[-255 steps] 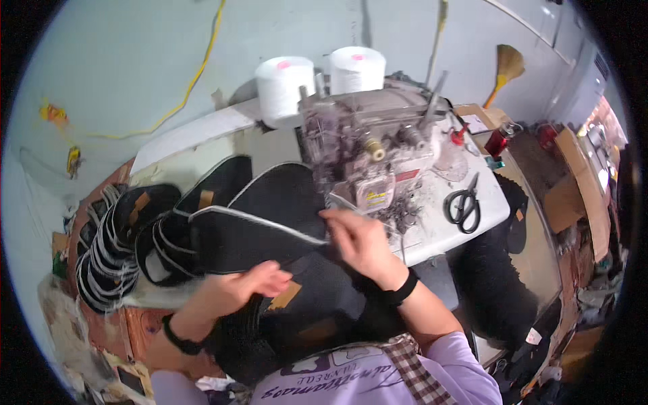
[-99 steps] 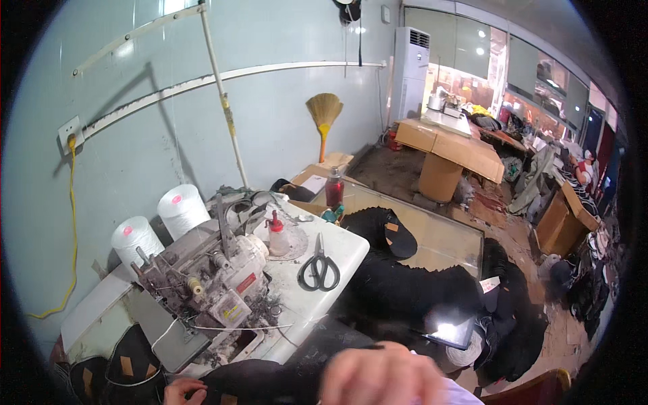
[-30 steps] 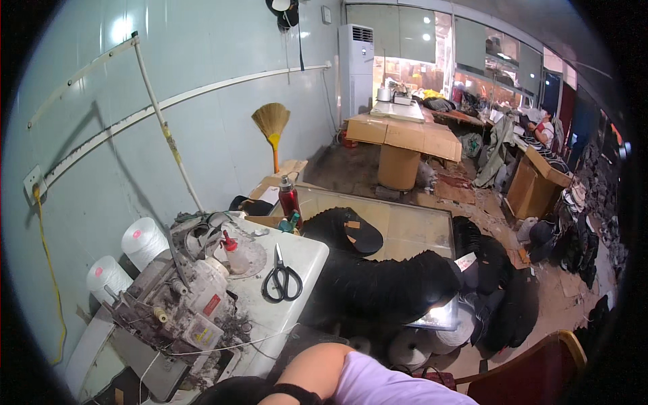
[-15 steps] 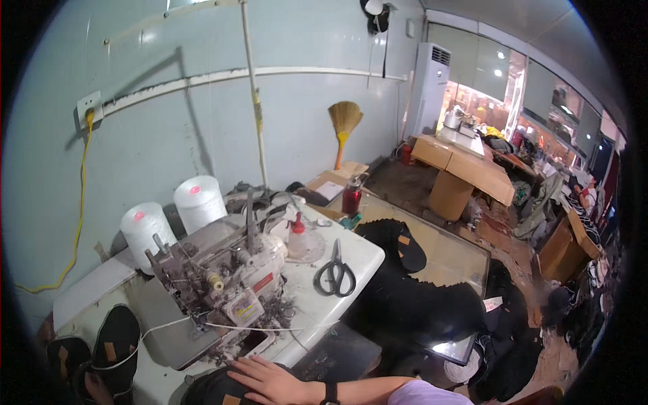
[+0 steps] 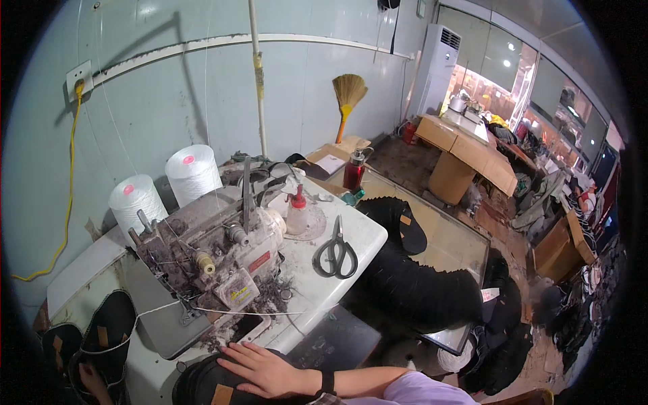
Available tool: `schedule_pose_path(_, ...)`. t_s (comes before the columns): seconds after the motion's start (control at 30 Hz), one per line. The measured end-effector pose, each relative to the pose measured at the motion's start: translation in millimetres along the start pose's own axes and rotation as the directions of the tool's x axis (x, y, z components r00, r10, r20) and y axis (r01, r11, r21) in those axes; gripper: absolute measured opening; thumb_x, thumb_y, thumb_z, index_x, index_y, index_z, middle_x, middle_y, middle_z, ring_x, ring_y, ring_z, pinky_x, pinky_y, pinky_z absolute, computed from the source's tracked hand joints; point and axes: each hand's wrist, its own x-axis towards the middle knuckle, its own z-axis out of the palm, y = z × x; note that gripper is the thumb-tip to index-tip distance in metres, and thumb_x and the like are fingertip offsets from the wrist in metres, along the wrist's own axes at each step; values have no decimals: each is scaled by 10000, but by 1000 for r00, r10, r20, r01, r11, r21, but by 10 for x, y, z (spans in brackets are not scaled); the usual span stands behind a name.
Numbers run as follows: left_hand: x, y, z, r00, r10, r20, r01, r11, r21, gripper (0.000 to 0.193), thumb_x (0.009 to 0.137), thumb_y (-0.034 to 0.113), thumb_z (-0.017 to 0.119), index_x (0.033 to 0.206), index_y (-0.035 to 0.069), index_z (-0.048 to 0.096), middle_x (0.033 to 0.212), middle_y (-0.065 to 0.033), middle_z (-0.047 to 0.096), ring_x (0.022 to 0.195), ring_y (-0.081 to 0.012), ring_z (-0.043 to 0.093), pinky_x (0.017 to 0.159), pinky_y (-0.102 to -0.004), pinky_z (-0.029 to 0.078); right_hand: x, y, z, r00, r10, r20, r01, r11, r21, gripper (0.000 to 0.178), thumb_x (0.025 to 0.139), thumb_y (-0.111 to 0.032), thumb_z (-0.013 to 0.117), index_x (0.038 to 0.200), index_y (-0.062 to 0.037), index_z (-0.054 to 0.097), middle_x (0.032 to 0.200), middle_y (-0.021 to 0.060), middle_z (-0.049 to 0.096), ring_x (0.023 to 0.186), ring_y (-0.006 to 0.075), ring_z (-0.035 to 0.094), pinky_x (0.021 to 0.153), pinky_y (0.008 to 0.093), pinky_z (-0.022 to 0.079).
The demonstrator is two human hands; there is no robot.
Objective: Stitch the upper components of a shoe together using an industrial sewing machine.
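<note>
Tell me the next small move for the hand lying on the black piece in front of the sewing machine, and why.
Probably slide the black fabric piece up toward the sewing machine. The right hand lies flat and open on it, just below the machine's front edge, and the left hand rests by the stacked black pieces at the lower left. The piece is not yet at the machine.

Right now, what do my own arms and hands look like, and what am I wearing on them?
The right hand is bare, with no glove or ring visible. A black band circles its wrist, and the forearm behind it is bare up to a short lilac sleeve at the lower edge. Of the left hand, only a small bare part shows at the lower left; nothing worn on it can be made out.
</note>
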Motion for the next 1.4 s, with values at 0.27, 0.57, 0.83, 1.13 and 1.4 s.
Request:
schedule_pose_path(0.27,-136,325,-93,989,51,-140,-39,995,90,321,903,204,552,1048,-81,520,888,-192,584,820,-292,571,745,-363,441,-7,11,-8,1000,-8,-22,8,1000,1,616,890,-315,486,1399,-44,269,1423,207,284,1322,344,281,1096,434,206)
schedule_pose_path(0.57,-133,302,29,945,-21,-326,-43,982,-186,258,882,147,555,1014,-74,529,887,-184,582,822,-284,573,750,-364,438,26,-22,-67,1000,-17,-7,17,1000,12,602,904,-327,480,1399,-54,275,1439,190,265,1331,329,270,1097,426,202)
schedule_pose_path(0.83,-197,397,-57,980,20,-200,-57,982,-181,211,862,124,567,808,-54,467,732,-134,481,651,-252,442,638,-349,389,77,-81,-120,1000,-1,-29,1,1000,10,596,840,-360,539,1331,-54,394,1348,235,381,1241,396,369,1048,491,269)
schedule_pose_path(1.13,-295,808,-206,969,39,-244,-61,995,-83,157,823,105,583,767,-11,493,719,-161,515,668,-323,513,630,-387,406,76,-103,-135,1000,-11,-29,11,1000,-23,592,840,-359,544,1323,-46,402,1341,223,396,1233,396,384,1031,486,299)
schedule_pose_path(1.4,-348,903,-300,987,-48,-156,46,999,-15,155,821,99,591,766,-26,517,727,-174,538,691,-338,546,633,-398,421,89,-114,-137,1000,-5,-18,5,1000,-21,603,827,-353,560,1321,-44,402,1333,222,406,1226,393,395,1029,487,303)
